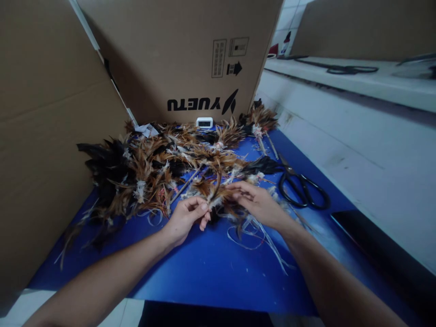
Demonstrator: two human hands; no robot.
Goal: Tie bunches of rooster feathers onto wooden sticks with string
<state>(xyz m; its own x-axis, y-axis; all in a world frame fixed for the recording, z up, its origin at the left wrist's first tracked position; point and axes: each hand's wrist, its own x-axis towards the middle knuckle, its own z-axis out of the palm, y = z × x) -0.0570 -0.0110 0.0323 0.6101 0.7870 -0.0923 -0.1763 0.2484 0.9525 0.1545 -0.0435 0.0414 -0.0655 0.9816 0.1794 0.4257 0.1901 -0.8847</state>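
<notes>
My left hand (190,217) is closed in a pinch on the pale base of a small bunch of brown feathers (218,196), just above the blue table. On the bunch's right side is my right hand (255,202), its fingertips drawn together on the feathers there; part of the contact is hidden among them. Behind and to the left, a large heap of brown and black feathers (146,168) spreads across the table, many tied in clumps with whitish fluff at the base. Loose pale strips (259,236) lie below my right hand.
Black-handled scissors (304,190) lie to the right, near a dark flat object (368,245). Cardboard (163,54) walls in the back and left. A small white digital display (204,122) stands at the back. More scissors (352,69) rest on the right-hand ledge (395,88).
</notes>
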